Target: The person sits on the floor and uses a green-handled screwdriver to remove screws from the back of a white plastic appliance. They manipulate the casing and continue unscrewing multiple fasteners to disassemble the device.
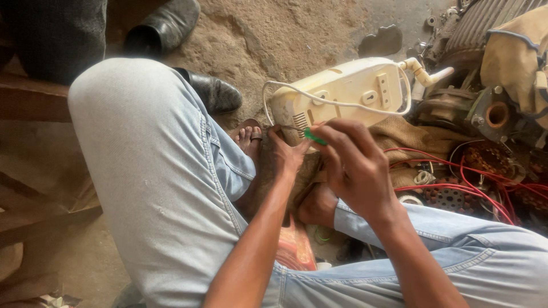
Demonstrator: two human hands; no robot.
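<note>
Pinching green screwdriver in right hand, left hand gripping cream casing edge.

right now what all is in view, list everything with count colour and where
appliance casing: 1, cream plastic, on the ground ahead of the hands
cord: 1, white, looped across the casing
screwdriver: 1, green handle, at the casing's near end
wires: several, red, right of the hands
motor parts: a pile, grey and rusty, upper right
cloth bag: 1, tan, far right over the parts
shoes: 2, black, top left, a nearby person's
sandy ground: tan, top centre
wooden bench: 1, brown, left edge
jeans: light blue, both knees
bare foot: 1, beside the left knee
left hand: steadies the casing's end
right hand: grips the screwdriver
</note>
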